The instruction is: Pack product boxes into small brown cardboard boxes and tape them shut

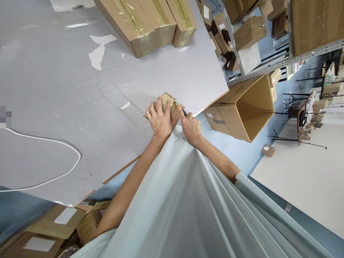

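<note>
Near the front edge of the grey table [67, 89] is a small cardboard box [167, 97] with shiny clear tape across it. My left hand [160, 120] lies over the box, fingers curled onto its top and side, holding it against the table. On the other side of the box, my right hand [190, 126] is closed round a slim dark tool [184, 112], with the index finger stretched along it towards the tape. Most of this tool is hidden by the fingers, so its exact kind cannot be made out.
Taped long cartons [150, 27] stand at the table's far side. White paper scraps [98, 55] and a white cable [76, 148] lie on the tabletop. Beyond its right edge is a large open carton [242, 111], near a metal shelf [282, 59]. More boxes [53, 222] sit below left.
</note>
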`<action>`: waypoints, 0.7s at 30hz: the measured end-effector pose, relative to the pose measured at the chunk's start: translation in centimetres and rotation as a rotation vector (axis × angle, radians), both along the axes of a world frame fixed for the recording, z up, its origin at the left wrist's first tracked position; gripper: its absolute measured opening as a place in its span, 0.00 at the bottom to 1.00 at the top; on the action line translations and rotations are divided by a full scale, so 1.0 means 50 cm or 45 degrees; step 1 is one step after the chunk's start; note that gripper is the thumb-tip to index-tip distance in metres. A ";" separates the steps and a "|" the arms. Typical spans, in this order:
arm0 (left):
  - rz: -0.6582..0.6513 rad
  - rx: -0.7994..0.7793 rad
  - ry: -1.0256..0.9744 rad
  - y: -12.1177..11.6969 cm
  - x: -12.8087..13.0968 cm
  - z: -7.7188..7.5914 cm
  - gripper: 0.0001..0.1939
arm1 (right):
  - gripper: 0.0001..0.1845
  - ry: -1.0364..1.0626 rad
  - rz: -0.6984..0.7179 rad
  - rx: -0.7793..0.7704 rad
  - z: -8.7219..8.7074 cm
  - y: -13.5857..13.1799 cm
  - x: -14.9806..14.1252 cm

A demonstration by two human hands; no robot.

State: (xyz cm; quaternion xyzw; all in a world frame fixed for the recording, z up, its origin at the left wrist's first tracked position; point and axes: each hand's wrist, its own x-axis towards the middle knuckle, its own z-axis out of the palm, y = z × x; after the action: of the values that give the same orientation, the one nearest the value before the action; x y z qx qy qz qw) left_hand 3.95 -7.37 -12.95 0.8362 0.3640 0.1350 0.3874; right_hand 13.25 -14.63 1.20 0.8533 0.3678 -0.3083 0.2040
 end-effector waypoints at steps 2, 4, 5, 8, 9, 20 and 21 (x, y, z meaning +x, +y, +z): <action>-0.004 0.016 -0.019 -0.006 -0.002 -0.002 0.40 | 0.46 0.001 -0.036 -0.008 0.005 -0.008 -0.005; -0.016 0.006 -0.039 -0.009 -0.004 -0.003 0.40 | 0.46 -0.004 -0.076 -0.003 0.008 -0.010 -0.011; -0.020 -0.005 -0.045 -0.010 -0.003 -0.004 0.41 | 0.45 -0.005 -0.097 0.006 0.009 -0.009 -0.012; -0.024 -0.025 -0.048 -0.011 0.008 -0.002 0.42 | 0.44 0.028 -0.181 0.055 0.004 0.001 -0.002; -0.024 -0.019 -0.050 -0.011 0.013 -0.001 0.43 | 0.43 0.050 -0.222 0.082 0.000 0.003 0.006; -0.032 0.095 0.020 -0.001 -0.012 -0.002 0.39 | 0.35 0.703 -1.051 0.809 -0.090 -0.039 0.073; -0.030 0.094 0.033 0.001 -0.015 -0.003 0.39 | 0.36 0.679 -0.999 0.806 -0.087 -0.047 0.076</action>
State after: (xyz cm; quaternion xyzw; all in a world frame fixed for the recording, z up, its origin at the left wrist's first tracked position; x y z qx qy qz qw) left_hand 3.21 -7.33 -13.10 0.8560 0.3537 0.1328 0.3530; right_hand 17.06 -16.98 -3.16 0.8383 0.1364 -0.4404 -0.2911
